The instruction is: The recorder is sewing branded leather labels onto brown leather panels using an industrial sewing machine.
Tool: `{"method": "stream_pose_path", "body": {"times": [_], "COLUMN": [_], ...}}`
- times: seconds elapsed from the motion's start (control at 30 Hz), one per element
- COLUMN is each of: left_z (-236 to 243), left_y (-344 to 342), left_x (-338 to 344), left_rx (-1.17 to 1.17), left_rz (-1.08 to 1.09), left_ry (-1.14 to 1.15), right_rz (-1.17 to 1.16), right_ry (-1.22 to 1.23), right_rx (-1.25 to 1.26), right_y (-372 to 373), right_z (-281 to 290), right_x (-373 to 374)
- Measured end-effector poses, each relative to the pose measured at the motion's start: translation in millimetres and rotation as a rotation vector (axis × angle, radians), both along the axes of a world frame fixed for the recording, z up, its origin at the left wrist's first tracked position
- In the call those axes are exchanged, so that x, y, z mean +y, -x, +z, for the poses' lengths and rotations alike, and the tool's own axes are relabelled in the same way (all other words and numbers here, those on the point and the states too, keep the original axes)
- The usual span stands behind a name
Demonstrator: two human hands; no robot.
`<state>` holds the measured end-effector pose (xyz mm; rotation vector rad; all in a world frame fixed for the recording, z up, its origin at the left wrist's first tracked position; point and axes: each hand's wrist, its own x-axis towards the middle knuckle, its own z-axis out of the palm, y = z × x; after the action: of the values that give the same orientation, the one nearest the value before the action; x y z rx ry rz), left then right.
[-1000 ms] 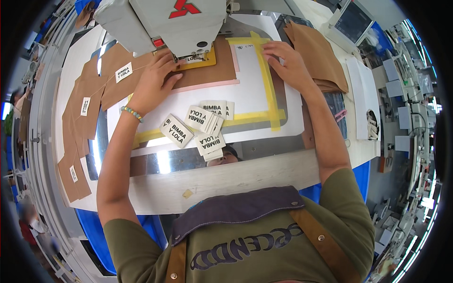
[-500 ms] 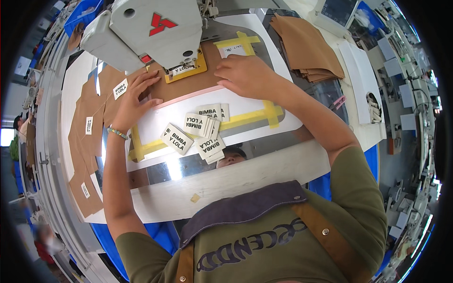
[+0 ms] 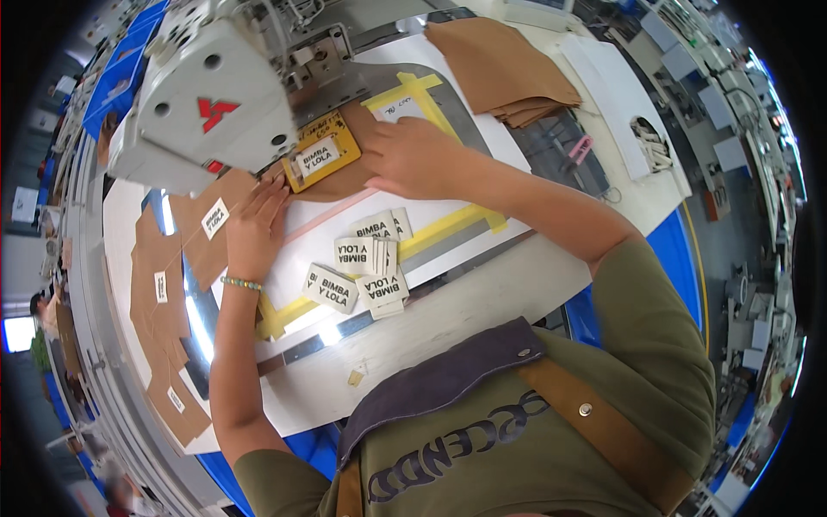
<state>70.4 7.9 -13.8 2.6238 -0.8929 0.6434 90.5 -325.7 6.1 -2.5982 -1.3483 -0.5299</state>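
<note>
A brown panel [image 3: 332,187] lies under the sewing machine head, between my two hands. My left hand [image 3: 254,233] is at its left side, fingers close together on the panel beside the yellow frame [image 3: 348,148]. My right hand [image 3: 418,159] grips the panel's right side with bent fingers, its thumb toward the near edge. Inside the frame's window sits a white printed label [image 3: 317,158]. Nearer me, a pink strip [image 3: 323,217] crosses the white sheet. Several loose white labels [image 3: 332,289] lie in a small heap on it. Part of each hand's grip is hidden.
The grey sewing machine head [image 3: 202,108] stands at the far left. Brown panels with labels [image 3: 155,250] overlap along the left edge. A stack of brown panels [image 3: 504,69] lies far right, near pink snips [image 3: 580,150]. Yellow tape [image 3: 444,233] borders the white sheet.
The panel's near edge has come away from the pink strip. The yellow frame and its label now show clear of the machine head. My left fingers have drawn together; the view has turned.
</note>
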Motion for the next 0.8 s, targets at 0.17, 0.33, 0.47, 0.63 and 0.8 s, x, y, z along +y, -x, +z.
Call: {"method": "stream_pose_path", "body": {"times": [0.17,0.33,0.47,0.63,0.8], "left_z": [-2,-2,-6,-18,3], "left_y": [4,14,31,59,63], "left_x": [12,48,128,226,223], "left_rx": [-0.016,-0.049,-0.017,0.045,0.02], "left_rz": [0.003,-0.025,0.212,0.505,0.588], "left_ry": [-0.066,-0.181,-0.318,-0.312,-0.372], "right_rz": [0.107,0.009,-0.249,-0.443,-0.428], "right_ry": [0.028,-0.027,0.007,0.12,0.046], "right_rx": [-0.22,-0.128,-0.14,-0.066,-0.117], "right_y": [-8,-6,-13,-11,-33], "right_z": [-8,7,28,34,10], "right_x": [17,-7,-64,-107,-123]}}
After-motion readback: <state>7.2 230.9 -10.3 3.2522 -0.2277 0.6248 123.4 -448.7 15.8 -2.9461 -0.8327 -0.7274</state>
